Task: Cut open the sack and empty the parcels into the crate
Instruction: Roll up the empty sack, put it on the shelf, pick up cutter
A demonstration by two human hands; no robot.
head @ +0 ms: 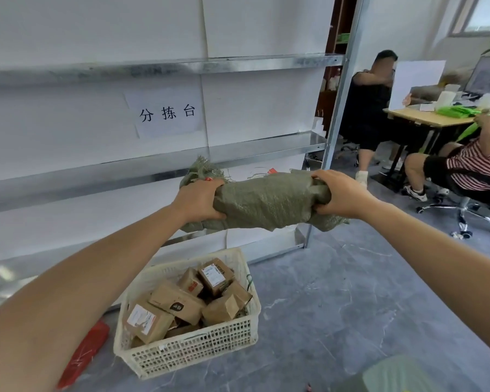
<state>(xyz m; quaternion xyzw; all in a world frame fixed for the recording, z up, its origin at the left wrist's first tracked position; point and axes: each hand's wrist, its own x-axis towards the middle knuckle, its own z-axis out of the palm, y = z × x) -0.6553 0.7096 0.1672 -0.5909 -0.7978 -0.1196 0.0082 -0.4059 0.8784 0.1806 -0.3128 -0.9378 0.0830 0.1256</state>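
A green woven sack (266, 202) is rolled into a horizontal bundle and held in the air in front of the shelving. My left hand (200, 200) grips its left end, where a frayed edge sticks up. My right hand (341, 193) grips its right end. Below, on the floor, a white perforated plastic crate (193, 349) holds several brown cardboard parcels (178, 305) with labels.
A metal shelf rack (164, 66) with a paper sign stands behind the sack. A red object (85, 352) lies on the grey floor left of the crate. Two people sit at a desk (430, 118) at the right, one on a wheeled chair (470, 213).
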